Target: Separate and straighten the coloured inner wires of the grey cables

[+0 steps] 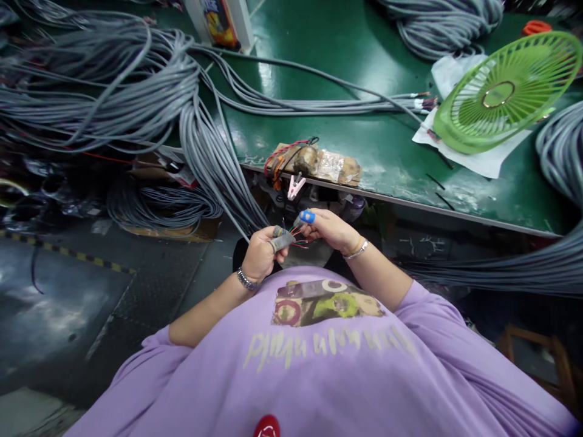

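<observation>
My left hand (263, 252) is closed around the end of a grey cable, its thumb and a fingertip wrapped in grey tape. Thin coloured wires (298, 237), red, green and orange among them, fan out from that end toward the right. My right hand (328, 229) pinches at these wires from the other side; blue tape circles one of its fingers. Both hands are close together in front of my purple shirt, just below the table edge. A thick bundle of grey cables (214, 152) hangs off the table and runs down to beside my left hand.
A green table (291, 79) spans the front, with a coiled heap of grey cables (136, 85) at left. A block with wires (328, 165) and a pink clip (296, 187) sits at its edge. A green fan (501, 94) stands right. More cable coils (168, 203) lie below.
</observation>
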Tool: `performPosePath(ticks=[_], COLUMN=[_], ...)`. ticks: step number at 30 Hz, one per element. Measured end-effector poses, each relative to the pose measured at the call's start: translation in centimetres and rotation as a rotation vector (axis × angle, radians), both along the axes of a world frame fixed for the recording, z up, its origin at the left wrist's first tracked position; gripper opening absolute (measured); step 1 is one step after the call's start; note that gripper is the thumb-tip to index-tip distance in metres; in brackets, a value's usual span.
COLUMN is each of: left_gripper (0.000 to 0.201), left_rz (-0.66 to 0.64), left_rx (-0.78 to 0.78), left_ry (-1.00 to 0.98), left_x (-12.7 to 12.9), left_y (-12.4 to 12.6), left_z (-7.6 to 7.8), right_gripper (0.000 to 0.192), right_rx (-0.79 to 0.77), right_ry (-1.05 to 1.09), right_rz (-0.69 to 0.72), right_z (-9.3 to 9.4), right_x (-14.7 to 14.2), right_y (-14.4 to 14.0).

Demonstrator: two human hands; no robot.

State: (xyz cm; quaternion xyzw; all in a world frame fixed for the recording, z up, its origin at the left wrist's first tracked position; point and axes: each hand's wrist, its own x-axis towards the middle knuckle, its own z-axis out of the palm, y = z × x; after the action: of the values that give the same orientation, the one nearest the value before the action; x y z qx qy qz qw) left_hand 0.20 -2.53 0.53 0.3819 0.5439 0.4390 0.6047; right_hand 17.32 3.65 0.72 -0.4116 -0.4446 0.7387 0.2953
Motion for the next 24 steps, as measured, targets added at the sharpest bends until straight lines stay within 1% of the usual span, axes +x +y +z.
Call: performPosePath(ticks=[4,9,13,15,18,19,20,22,24], left_gripper=[0.028,0.028,0.028,0.029,0.030,0.030,0.030,0.029,0.029], left_rz=[-0.025,-0.060,-0.138,-0.137,-0.103,-0.096,-0.090,-0.077,-0.065], left_rx=[-0.004,-0.030,-0.066,-0.070,-0.067,-0.064,-0.060,-0.052,-0.047], left_ry=[0.004,0.008,0.019,0.012,0.005,0.003,0.002,0.002,0.006], left_x=[0.0,-0.1,0.0,0.0,-0.1,-0.2,-0.3,-0.4,-0.4], left_y=[-0.1,-0.1,0.0,0.0,0.0,-0.1,-0.1,-0.1,-0.1], left_z=[0.1,0.1,0.2,0.2,0.3,0.3,0.2,0.2,0.1], right_gripper=[0.041,0.036,0.032,0.033,0.038,0.041,0.044,0.048,0.046], right_rx=[0.110,0.206,0.296,0.310,0.256,0.222,0.187,0.146,0.161], right_ry=[-0.029,-0.005,-0.022,-0.032,-0.030,-0.036,-0.049,-0.085,-0.104], right_rz=[0.095,0.109,0.057,0.012,-0.132,-0.165,-0.165,-0.068,0.071], right_z=[0.2,0.0,-0.2,-0.3,-0.2,-0.1,0.0,0.3,0.5], right_x=[-0.1,-0.5,-1.2,-1.4,-1.0,-0.6,-0.3,0.5,1.0], right_y=[0.1,-0.1,-0.5,-0.5,-0.3,-0.2,0.0,0.1,0.1])
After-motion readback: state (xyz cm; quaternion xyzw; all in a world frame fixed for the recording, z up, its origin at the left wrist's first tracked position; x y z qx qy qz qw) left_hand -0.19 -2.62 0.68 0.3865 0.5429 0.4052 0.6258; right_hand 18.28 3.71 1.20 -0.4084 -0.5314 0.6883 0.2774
